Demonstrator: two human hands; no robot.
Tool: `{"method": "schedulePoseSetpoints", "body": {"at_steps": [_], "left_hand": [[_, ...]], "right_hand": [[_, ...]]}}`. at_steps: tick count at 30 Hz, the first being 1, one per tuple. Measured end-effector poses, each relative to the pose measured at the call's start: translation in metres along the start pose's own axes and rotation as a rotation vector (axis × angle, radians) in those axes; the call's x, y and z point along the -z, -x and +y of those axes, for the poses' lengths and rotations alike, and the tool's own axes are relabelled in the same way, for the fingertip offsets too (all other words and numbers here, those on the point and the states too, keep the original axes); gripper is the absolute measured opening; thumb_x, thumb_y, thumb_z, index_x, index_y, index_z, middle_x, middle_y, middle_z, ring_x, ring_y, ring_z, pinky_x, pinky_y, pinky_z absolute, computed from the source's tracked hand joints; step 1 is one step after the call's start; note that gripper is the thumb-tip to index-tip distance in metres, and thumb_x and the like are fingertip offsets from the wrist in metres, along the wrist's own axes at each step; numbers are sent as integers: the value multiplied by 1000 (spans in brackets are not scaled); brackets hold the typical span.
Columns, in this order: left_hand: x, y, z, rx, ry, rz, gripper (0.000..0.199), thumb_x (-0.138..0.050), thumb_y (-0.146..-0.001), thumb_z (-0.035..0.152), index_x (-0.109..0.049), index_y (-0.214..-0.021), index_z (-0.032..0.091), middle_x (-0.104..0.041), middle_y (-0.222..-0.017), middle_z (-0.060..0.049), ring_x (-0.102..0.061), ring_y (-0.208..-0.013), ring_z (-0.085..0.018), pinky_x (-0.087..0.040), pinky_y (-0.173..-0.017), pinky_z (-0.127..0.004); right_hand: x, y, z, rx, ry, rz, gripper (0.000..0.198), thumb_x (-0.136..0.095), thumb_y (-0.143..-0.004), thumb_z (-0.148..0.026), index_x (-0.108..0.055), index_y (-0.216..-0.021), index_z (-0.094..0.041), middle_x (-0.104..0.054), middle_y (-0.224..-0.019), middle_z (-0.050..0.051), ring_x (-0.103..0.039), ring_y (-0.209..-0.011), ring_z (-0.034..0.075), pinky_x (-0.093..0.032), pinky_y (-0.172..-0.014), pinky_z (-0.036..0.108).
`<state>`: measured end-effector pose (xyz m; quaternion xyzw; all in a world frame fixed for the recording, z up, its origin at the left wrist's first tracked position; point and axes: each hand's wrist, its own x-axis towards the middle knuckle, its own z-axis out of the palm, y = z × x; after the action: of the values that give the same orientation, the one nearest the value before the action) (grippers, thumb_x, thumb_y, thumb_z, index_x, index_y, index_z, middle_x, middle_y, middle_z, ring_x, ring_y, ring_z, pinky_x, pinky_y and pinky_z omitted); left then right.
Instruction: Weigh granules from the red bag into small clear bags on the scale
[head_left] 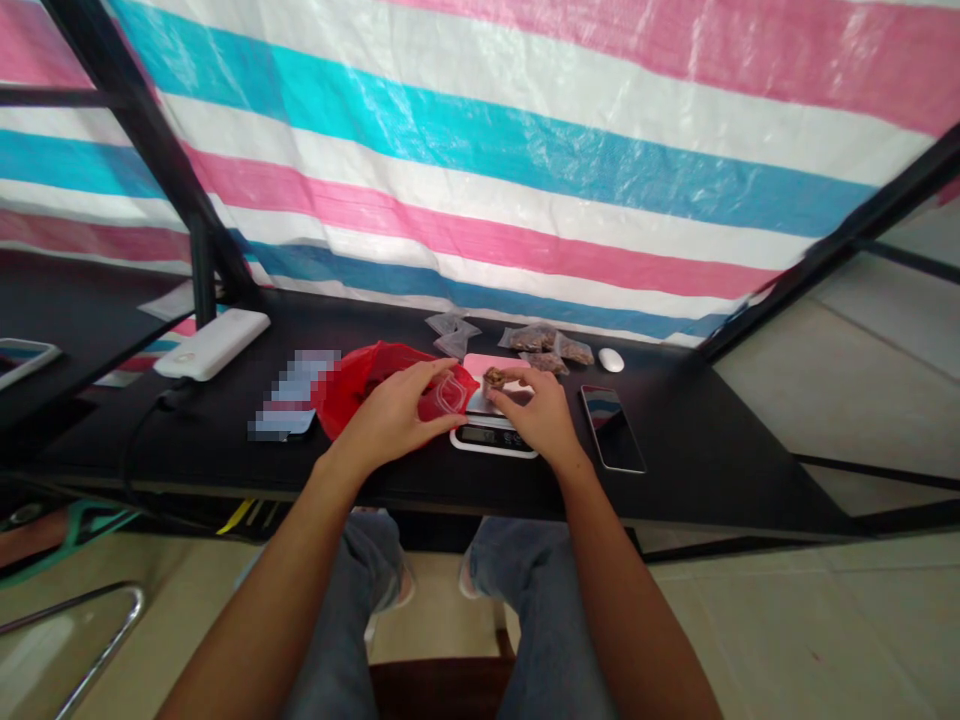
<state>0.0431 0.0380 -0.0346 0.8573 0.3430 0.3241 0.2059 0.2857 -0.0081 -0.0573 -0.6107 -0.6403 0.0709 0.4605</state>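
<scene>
Scale, one; red bag, one.

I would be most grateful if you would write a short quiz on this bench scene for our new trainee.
1. Fill in the blank: The small brown item over the scale is held in the person's ____ hand.
2. Multiple choice: What colour is the large plastic bag at the left hand? A) green; B) red; C) white.
3. True or false: The dark-screened phone lies on top of the scale.

Key: 1. right (the right hand pinches it). 2. B. 3. False: the dark-screened phone lies on the table, to the right of the scale.
</scene>
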Motion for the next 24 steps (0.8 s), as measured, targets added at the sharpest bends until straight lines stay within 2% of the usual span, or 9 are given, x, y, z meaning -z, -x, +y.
{"method": "schedulePoseSetpoints", "body": {"at_steps": [5,9,16,20,24], "left_hand": [[-11,0,-1,-4,29,22,68,-77,-88,54,-60,-145,21,-69,-145,-12,-67,-132,-31,-51,-117,-46],[-17,-1,-2,6,48,20,69,-76,-89,52,-58,-147,21,-70,-144,-12,-67,-132,-31,-50,-117,-47],[-21,-2,-5,-22,37,53,75,-78,-90,49,-48,-155,24,-75,-135,-10,-73,-123,-29,-57,-106,-43],[-24,-3,-9,-58,15,59,74,-79,-90,47,-48,-153,24,-75,-134,-9,-73,-123,-28,-57,-104,-42],[-25,-3,-10,-70,-10,56,75,-79,-90,45,-47,-155,24,-75,-134,-10,-73,-123,-28,-57,-105,-41]], "right_hand": [[5,2,-7,5,-31,31,27,-77,-85,-41,-78,-106,-25,-81,-107,7,-68,-98,28,-53,-94,46],[10,6,-15,86,-57,16,25,-75,-85,-35,-76,-107,-23,-81,-107,7,-69,-96,27,-53,-92,44],[11,3,-26,272,-47,-77,24,-75,-85,-22,-74,-109,-24,-80,-109,6,-71,-103,27,-50,-99,45],[9,1,-27,295,-18,-136,25,-75,-85,-22,-74,-110,-22,-76,-111,9,-68,-108,28,-52,-100,47],[8,0,-29,269,-54,-217,25,-71,-88,-20,-76,-112,-22,-70,-111,9,-67,-106,26,-55,-96,41]]}}
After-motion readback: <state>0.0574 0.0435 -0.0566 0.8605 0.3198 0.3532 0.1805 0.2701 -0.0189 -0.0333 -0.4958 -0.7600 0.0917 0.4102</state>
